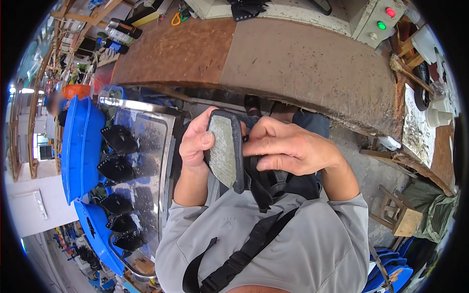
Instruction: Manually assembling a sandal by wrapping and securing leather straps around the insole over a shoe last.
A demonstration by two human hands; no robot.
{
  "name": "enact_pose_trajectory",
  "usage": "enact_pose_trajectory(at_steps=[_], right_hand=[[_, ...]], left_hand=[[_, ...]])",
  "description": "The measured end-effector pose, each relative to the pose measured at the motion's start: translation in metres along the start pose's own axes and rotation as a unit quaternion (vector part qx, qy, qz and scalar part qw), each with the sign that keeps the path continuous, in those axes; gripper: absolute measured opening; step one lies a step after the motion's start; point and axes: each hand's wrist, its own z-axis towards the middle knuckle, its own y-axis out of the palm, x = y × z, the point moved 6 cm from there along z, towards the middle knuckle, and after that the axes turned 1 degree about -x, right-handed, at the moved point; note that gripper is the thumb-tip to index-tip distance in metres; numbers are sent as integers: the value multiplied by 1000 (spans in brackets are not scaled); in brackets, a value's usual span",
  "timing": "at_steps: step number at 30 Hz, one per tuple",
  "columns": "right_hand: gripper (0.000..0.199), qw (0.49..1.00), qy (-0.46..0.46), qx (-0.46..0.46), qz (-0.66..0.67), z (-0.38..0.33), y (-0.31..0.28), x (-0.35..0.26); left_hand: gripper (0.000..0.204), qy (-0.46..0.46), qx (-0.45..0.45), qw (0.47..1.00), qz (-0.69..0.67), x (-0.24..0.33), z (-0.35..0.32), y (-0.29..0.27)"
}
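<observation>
My left hand (pixel 197 141) grips a black-edged piece (pixel 223 151) by its left side, thumb in front. The piece has a flat, rough grey-green face and a thick dark rim; it stands almost upright before my chest. From the other side my right hand (pixel 293 147) reaches in with curled fingers, their tips against the dark rim and partly hidden behind it. To the left, black shoe-upper-like pieces (pixel 117 168) lie in a column on a metal-framed rack (pixel 163 161).
Blue plastic bins (pixel 80 146) flank the rack. A worn brown workbench (pixel 303 61) stretches across the far side, with a machine carrying red and green buttons (pixel 381 24). A brush (pixel 410 73) and a white cup (pixel 438 116) lie right; a wooden stool (pixel 398 215) stands below.
</observation>
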Motion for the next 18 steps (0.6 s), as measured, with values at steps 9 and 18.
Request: enact_pose_trajectory(at_steps=[9,18], right_hand=[[26,988,-7,-1,-152,18,15,-18],[15,988,-42,12,149,7,20,9]], left_hand=[[26,54,-124,980,-143,-6,1,-2],[32,69,-76,975,197,29,-8,12]])
